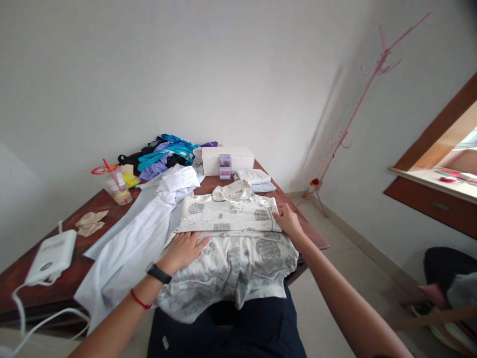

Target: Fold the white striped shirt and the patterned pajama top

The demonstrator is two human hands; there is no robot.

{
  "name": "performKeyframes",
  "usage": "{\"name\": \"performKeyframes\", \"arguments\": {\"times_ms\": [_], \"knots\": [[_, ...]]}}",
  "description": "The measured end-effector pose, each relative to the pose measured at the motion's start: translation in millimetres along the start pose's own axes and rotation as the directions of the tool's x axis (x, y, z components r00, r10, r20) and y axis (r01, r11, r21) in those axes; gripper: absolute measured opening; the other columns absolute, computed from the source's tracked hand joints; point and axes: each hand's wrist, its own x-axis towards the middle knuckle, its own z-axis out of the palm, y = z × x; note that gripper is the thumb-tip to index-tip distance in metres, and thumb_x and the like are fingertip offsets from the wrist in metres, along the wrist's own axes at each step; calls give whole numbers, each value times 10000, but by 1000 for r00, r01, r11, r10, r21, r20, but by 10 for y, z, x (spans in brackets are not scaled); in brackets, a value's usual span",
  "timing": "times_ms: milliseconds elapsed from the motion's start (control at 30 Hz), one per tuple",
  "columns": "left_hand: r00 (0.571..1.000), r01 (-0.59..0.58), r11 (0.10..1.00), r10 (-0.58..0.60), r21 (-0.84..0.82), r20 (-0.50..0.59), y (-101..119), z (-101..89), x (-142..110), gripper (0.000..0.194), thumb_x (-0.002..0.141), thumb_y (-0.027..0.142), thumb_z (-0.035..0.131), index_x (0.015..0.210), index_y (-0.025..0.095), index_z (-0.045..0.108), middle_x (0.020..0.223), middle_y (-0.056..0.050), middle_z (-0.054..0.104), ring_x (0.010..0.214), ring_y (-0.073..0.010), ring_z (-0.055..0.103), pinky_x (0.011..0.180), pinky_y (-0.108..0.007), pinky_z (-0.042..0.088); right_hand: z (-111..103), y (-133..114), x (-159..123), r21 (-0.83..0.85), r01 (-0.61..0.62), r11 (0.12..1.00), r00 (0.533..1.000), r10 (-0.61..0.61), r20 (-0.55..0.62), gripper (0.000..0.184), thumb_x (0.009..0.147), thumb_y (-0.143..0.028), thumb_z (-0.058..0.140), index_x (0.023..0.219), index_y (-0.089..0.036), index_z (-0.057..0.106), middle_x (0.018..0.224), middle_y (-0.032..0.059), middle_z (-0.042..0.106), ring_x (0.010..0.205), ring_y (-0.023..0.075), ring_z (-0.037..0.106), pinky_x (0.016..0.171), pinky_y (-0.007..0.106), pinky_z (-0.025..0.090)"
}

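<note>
A white pajama shirt (pixel 231 209) with a grey cartoon print lies in front of me, its collar at the far end. Its upper part is folded into a flat rectangle, and the lower part (pixel 257 258) spreads wrinkled over the table's front edge toward my lap. My left hand (pixel 185 249) rests flat on the cloth at the left, fingers stretched out, just below the fold line. At the right edge of the folded part, my right hand (pixel 287 219) has its fingers bent and closed on the fabric's side. Its fingertips are partly hidden.
White garments (pixel 137 243) lie left of the shirt. Behind are a clothes pile (pixel 167 156), a white box (pixel 238 158) and folded clothes (pixel 255 176). A plastic cup (pixel 117 186) and a white corded device (pixel 52 256) stand left. A pink coat rack (pixel 357 109) stands right.
</note>
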Motion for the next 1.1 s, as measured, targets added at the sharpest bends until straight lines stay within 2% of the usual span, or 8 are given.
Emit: {"name": "performKeyframes", "arguments": {"times_ms": [233, 333, 400, 500, 633, 800, 933, 1100], "knots": [[998, -31, 999, 30, 22, 57, -8, -104, -133, 595, 978, 566, 439, 1407, 173, 562, 1450, -182, 569, 1372, -378, 491, 1160, -531, 333, -27, -61, -85, -100, 13, 995, 1000, -13, 3, 329, 931, -368, 588, 1203, -185, 563, 999, 99, 730, 923, 275, 687, 715, 305, 413], [995, -12, 987, 27, -159, 92, -20, -269, -157, 622, 907, 589, 547, 1379, 188, 610, 1484, -156, 554, 1393, -385, 473, 1173, -513, 334, -53, -91, -123, -166, -10, 986, 1000, 12, 16, 356, 938, -392, 579, 1218, -175, 555, 1065, 127, 727, 996, 311, 684, 744, 329, 430], [987, 55, 926, 7, -373, 163, -91, -444, -126, 553, 894, 605, 558, 1253, 207, 697, 1366, -131, 659, 1289, -366, 585, 1084, -453, 452, -75, -105, -132, -192, -23, 981, 999, 28, 22, 375, 941, -413, 574, 1221, -164, 556, 1097, 149, 723, 1040, 329, 677, 773, 346, 443], [957, 283, 739, -182, -611, 224, -278, -705, 10, 528, 892, 621, 526, 1109, 179, 717, 1072, -125, 771, 951, -322, 745, 752, -361, 580, -94, -109, -113, -217, -30, 976, 998, 39, 40, 397, 949, -434, 562, 1218, -142, 566, 1138, 180, 712, 1095, 335, 663, 828, 362, 455], [863, 404, 668, -504, -625, 19, -484, -828, 262, 603, 816, 624, 620, 1197, 157, 625, 1010, -126, 745, 794, -271, 741, 549, -273, 521, -75, -86, -53, -227, -27, 973, 996, 45, 74, 396, 955, -422, 554, 1220, -129, 585, 1150, 185, 713, 1126, 326, 656, 862, 361, 458], [847, 493, 543, -480, -680, 230, -529, -667, 466, 917, 749, 551, 768, 1486, 167, 381, 1141, -149, 708, 804, -239, 722, 644, -290, 554, -42, -40, -13, -222, -13, 975, 996, 33, 88, 346, 948, -391, 566, 1186, -147, 627, 1112, 150, 732, 1066, 309, 679, 827, 345, 458], [916, 383, 601, -343, -701, 207, -625, -504, 541, 950, 781, 412, 728, 1562, 176, 242, 1014, -89, 716, 877, -249, 721, 781, -321, 562, -42, -32, -25, -184, 45, 982, 997, -34, 63, 348, 950, -359, 573, 1239, -170, 618, 1086, 122, 738, 1048, 283, 682, 806, 320, 450], [949, 312, 836, -298, -451, 103, -732, -391, 557, 790, 793, 333, 594, 1533, 165, 375, 813, -10, 627, 792, -250, 668, 747, -329, 515, -16, -57, -15, -150, 95, 984, 995, -91, 33, 350, 943, -305, 574, 1267, -176, 611, 1042, 106, 740, 1002, 262, 683, 814, 308, 438]]}}
